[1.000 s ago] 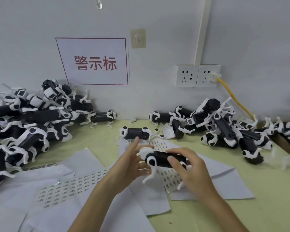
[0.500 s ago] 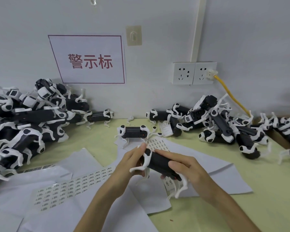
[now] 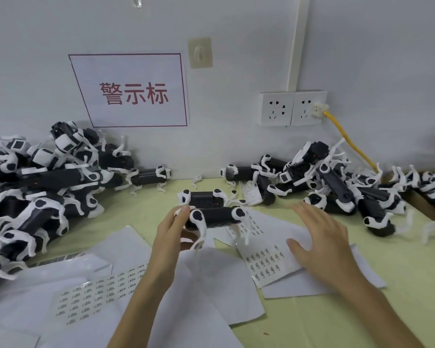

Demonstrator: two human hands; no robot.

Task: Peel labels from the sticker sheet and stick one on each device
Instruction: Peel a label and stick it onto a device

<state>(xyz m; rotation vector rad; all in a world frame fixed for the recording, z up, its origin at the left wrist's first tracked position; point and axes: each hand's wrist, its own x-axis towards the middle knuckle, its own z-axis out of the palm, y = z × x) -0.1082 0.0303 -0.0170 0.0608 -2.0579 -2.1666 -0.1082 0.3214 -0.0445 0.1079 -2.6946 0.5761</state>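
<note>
On the pale green tabletop (image 3: pixel 299 327), near its middle, the left hand (image 3: pixel 172 232) grips 1 black-and-white device (image 3: pixel 215 217). The right hand (image 3: pixel 319 239), fingers spread, hovers over a sticker sheet (image 3: pixel 264 264).

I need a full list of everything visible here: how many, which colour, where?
Held device: one, black with white legs, centre
Loose device: one, same colours, just behind it
Device piles: two, black and white, left and right by wall
Sticker sheets: at least two, white, dark labels, lower left and centre right
Blank papers: several, white, around sheets
Table: one, pale green
Sign: one, white, red characters, wall
Sockets: two, white, wall
Cable: one, yellow, right socket
Left hand: grips held device
Right hand: open, above a sticker sheet
</note>
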